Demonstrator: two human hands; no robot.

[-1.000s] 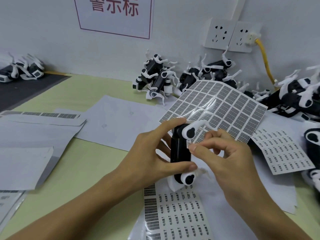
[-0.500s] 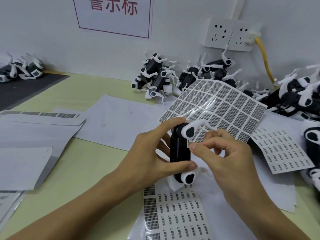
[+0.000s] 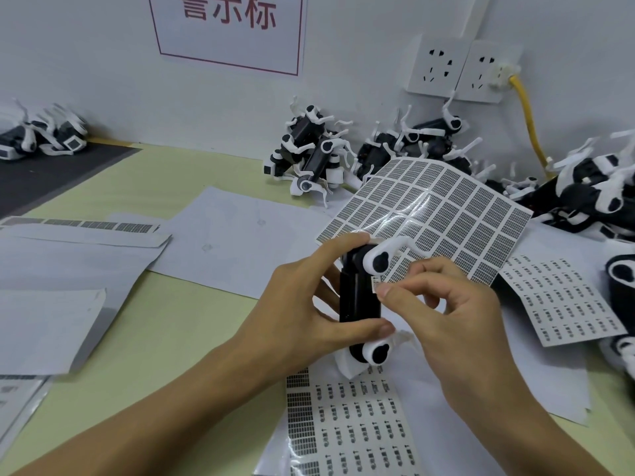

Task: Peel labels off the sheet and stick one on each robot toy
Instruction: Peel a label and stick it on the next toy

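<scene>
Table point(image 3: 178, 324) is carrying loose white papers point(image 3: 240, 235) and label sheets. Wall point(image 3: 86, 63) behind is showing a red-bordered sign point(image 3: 230, 29), two sockets point(image 3: 464, 68) and a yellow cable point(image 3: 529, 121) plugged into the right one.

Toy piles are sitting along the wall: one at centre point(image 3: 309, 149), one at right point(image 3: 591, 190), a small one at far left point(image 3: 41, 135) by a dark mat point(image 3: 51, 173).

Big label sheet point(image 3: 429, 214) is curling up off the table just behind the hands, its near edge behind the held toy. A second sheet point(image 3: 563, 304) is lying flat to the right, a third point(image 3: 347, 431) flat below the hands.

Left hand point(image 3: 302, 304) is gripping the toy point(image 3: 359, 300) above the table at frame centre: index on the top end, thumb across the lower body. Toy is black with white leg joints, long axis running near-vertical in frame, top end pointing away toward the wall, lower end near the third sheet.

Right hand point(image 3: 450, 314) is curling, thumb and index pinching a small label point(image 3: 376, 282) against the toy's right side, just below the upper leg joint. Label text is too small to read.
</scene>
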